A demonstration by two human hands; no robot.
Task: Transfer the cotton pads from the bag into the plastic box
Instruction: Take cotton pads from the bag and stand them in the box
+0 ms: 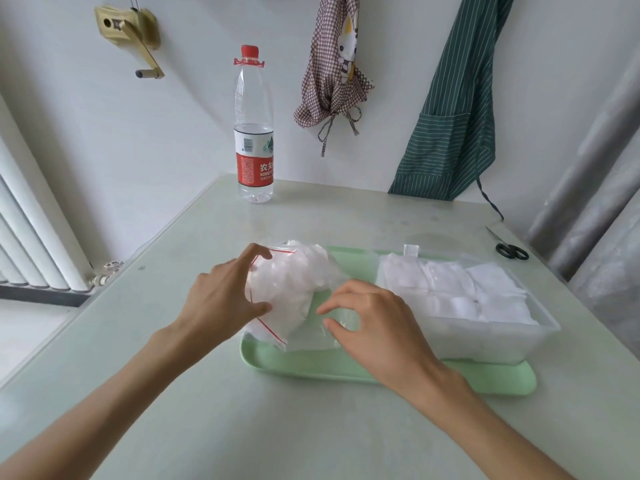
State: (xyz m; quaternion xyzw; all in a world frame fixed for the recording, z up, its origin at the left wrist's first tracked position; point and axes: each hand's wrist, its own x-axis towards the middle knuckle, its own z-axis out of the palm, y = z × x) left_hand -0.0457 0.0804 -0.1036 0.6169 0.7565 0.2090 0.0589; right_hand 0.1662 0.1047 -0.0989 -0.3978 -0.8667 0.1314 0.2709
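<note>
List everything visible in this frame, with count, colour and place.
bag: one, clear with red strip, left on tray
box: one, clear, right on tray
cotton pads: many, white, in box
tray: one, green, on table
table: one, pale
bottle: one, clear, red cap, rear of table
scissors: one, black handles, right edge
aprons: two, checked and green striped, wall
left hand: on bag
right hand: beside bag

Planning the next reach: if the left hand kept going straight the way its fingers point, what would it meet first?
Probably the zip bag of cotton pads: the left hand points up and right with fingers spread around the bag's red-striped opening, nothing between. Whether they already touch is unclear.
</note>
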